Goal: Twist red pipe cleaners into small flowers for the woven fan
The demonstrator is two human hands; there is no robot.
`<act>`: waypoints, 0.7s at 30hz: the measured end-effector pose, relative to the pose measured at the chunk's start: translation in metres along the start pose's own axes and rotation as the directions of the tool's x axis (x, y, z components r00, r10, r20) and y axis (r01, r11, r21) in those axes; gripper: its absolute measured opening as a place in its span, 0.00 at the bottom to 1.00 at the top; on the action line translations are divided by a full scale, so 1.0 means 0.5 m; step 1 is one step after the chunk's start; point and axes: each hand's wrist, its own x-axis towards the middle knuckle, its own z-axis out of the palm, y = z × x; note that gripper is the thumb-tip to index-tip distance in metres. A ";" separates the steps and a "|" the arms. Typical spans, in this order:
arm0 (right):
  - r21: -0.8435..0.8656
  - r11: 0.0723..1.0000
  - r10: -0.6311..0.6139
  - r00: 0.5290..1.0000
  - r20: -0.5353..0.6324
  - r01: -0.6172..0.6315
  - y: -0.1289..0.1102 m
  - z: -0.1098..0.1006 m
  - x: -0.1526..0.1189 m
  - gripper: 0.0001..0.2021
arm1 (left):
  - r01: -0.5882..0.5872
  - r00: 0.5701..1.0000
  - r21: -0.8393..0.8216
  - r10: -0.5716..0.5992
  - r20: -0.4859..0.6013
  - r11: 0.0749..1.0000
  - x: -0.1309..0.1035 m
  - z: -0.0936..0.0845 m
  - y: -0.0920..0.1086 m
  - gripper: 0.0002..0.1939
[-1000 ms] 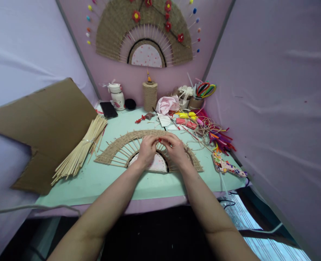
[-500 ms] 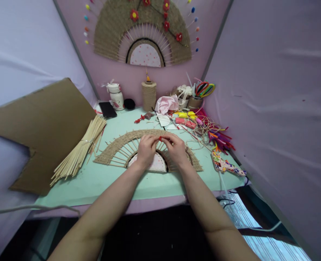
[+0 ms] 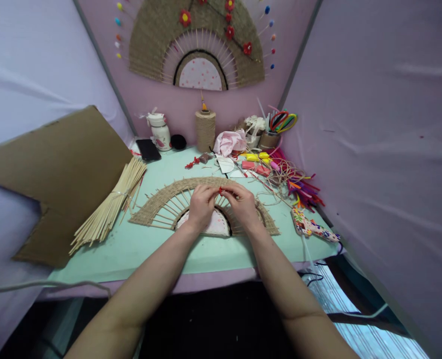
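Above the middle of a half-round twine-woven fan, my left hand and my right hand meet at the fingertips. Both pinch a small red piece, too small for me to tell its exact kind. The fan lies flat on the table, its thin stick ribs showing between the woven band and a white, pink-spotted half-circle. My hands and wrists hide part of the ribs and centre. Behind the fan lie a few small red bits, similar in colour to the held piece.
Left are a bundle of thin sticks and a cardboard sheet. At the back stand a white bottle and a twine spool. Right lie colourful pipe cleaners and a patterned glue gun. A flowered fan hangs behind.
Both hands stay in place, pinching the red piece, with only a slight shift of the fingers. The view has tilted a little.
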 end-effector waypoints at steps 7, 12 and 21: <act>-0.028 0.999 -0.022 1.000 0.020 0.023 -0.004 -0.001 0.000 0.07 | 0.024 1.000 -0.038 -0.024 0.004 0.999 0.001 -0.003 0.005 0.09; -0.032 0.997 -0.072 0.988 -0.135 0.068 -0.012 -0.008 0.002 0.09 | 0.169 0.980 -0.269 -0.190 -0.056 0.948 0.011 -0.002 0.005 0.07; 0.150 0.987 0.073 0.989 -0.127 -0.053 -0.024 0.000 0.002 0.09 | 0.226 0.960 -0.437 -0.276 -0.053 0.871 0.020 -0.003 0.009 0.06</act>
